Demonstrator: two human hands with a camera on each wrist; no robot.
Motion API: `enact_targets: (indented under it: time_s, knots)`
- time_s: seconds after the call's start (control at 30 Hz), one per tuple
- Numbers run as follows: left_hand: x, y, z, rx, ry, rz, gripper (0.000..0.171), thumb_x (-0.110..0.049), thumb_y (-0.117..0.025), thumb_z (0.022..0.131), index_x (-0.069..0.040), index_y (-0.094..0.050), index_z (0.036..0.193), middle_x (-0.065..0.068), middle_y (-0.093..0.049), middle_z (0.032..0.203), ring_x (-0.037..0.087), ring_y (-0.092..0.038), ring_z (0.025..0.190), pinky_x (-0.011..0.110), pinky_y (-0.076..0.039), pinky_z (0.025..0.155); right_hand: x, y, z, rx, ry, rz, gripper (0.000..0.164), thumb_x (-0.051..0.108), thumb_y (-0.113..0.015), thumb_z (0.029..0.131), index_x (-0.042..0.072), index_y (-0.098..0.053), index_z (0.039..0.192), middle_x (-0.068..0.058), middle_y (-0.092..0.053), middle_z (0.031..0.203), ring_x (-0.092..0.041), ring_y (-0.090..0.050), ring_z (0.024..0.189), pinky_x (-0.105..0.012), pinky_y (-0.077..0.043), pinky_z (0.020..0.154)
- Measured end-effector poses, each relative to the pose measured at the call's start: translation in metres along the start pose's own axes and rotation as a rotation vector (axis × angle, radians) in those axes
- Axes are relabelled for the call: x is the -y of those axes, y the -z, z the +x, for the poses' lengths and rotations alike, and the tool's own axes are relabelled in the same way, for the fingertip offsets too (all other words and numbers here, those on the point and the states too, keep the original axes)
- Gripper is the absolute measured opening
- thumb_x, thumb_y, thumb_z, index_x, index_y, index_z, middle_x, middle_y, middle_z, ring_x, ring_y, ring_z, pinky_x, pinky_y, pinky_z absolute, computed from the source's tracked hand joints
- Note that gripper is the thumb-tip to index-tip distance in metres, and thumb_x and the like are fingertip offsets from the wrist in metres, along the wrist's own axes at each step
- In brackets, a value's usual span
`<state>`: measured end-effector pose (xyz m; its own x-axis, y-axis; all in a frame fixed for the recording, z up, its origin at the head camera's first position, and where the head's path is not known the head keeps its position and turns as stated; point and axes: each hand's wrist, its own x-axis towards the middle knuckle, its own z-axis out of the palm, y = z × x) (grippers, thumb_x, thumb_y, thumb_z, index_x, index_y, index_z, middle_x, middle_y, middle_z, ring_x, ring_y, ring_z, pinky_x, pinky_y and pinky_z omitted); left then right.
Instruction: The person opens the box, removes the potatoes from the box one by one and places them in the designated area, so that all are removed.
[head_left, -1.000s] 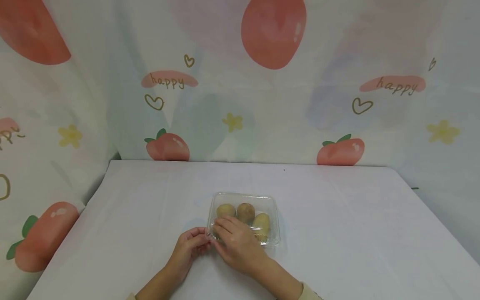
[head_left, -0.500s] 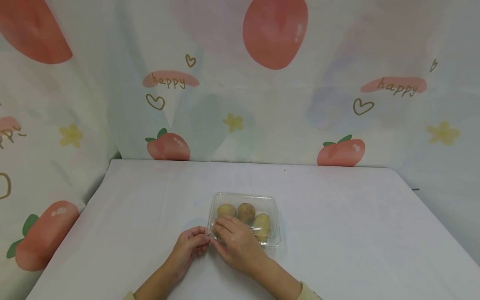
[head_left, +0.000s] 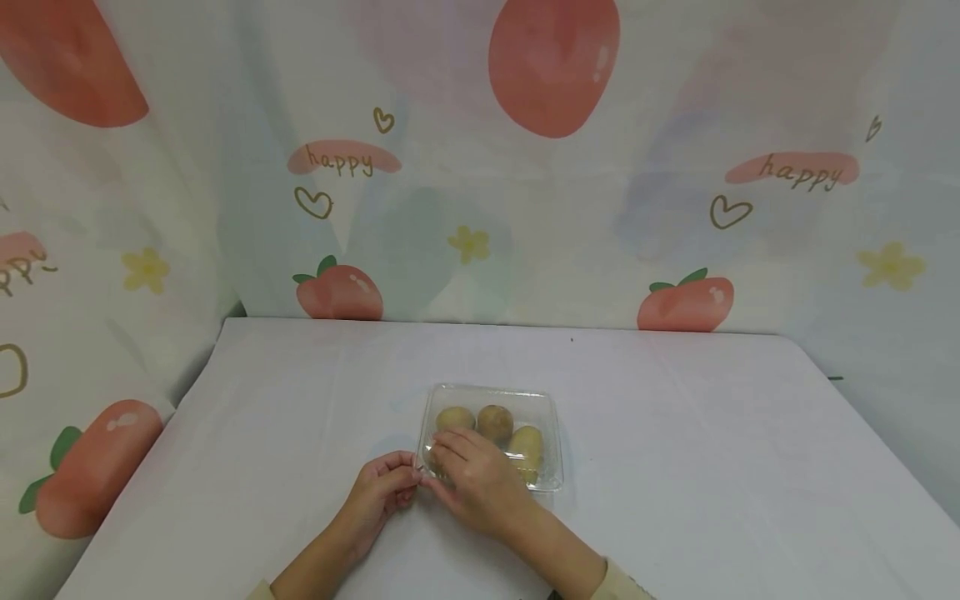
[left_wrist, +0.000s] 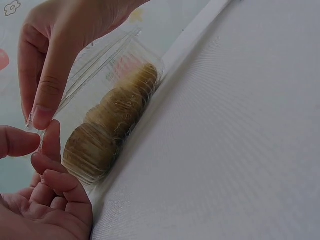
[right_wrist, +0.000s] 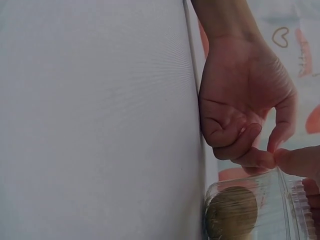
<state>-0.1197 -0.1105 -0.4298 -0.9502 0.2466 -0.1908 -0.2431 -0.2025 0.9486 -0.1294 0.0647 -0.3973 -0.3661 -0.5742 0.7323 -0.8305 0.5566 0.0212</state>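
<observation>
A clear lidded plastic container lies on the table in the head view, with several brownish-yellow potatoes inside. At its near left corner my left hand pinches the rim between thumb and forefinger; the other fingers are curled in the right wrist view. My right hand reaches over the lid and hides part of the potatoes. Its thumb meets the same corner in the left wrist view, pinching the plastic edge beside the left fingertips. The lid appears down; whether its edge is fastened there cannot be told.
A white cloth covers the table around the container. Behind and on the left hangs a printed curtain with fruit, hearts and flowers. One tiny dark speck shows near the table's far edge.
Both hands stay at the container's near left corner with barely any movement. The whole head view has shifted very slightly; the container and potatoes stay where they were.
</observation>
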Motion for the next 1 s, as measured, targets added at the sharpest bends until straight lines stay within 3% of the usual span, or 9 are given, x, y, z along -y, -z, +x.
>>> enact_targets:
  time_s: [0.13,0.47,1.0]
  knots:
    - [0.0,0.0,0.0,-0.006,0.013,-0.003,0.01,-0.001,-0.052,0.082,0.002,-0.056,0.092,-0.001,-0.053,0.073,0.008,-0.044,0.062,0.019,-0.037,0.056,0.0,0.001,0.001,0.023,-0.02,0.024,0.03,0.024,-0.079,0.07,0.002,-0.067,0.088,-0.009,-0.066,0.093,-0.02,-0.06,0.093,-0.026,-0.046,0.087]
    - [0.0,-0.002,-0.002,-0.013,0.029,-0.012,0.005,0.0,-0.052,0.081,-0.001,-0.054,0.085,-0.002,-0.051,0.07,0.008,-0.043,0.061,0.02,-0.037,0.055,-0.002,-0.001,0.0,0.043,0.02,-0.047,0.033,0.029,-0.079,0.07,0.001,-0.067,0.085,-0.009,-0.067,0.091,-0.02,-0.061,0.09,-0.025,-0.046,0.086]
    - [-0.002,0.0,0.0,0.006,0.028,-0.024,0.005,0.002,-0.05,0.081,-0.002,-0.051,0.085,-0.001,-0.05,0.071,0.008,-0.043,0.062,0.021,-0.038,0.056,-0.01,-0.001,0.005,-0.036,0.207,-0.129,0.033,0.029,-0.079,0.068,0.001,-0.066,0.081,-0.007,-0.065,0.083,-0.018,-0.062,0.082,-0.027,-0.048,0.083]
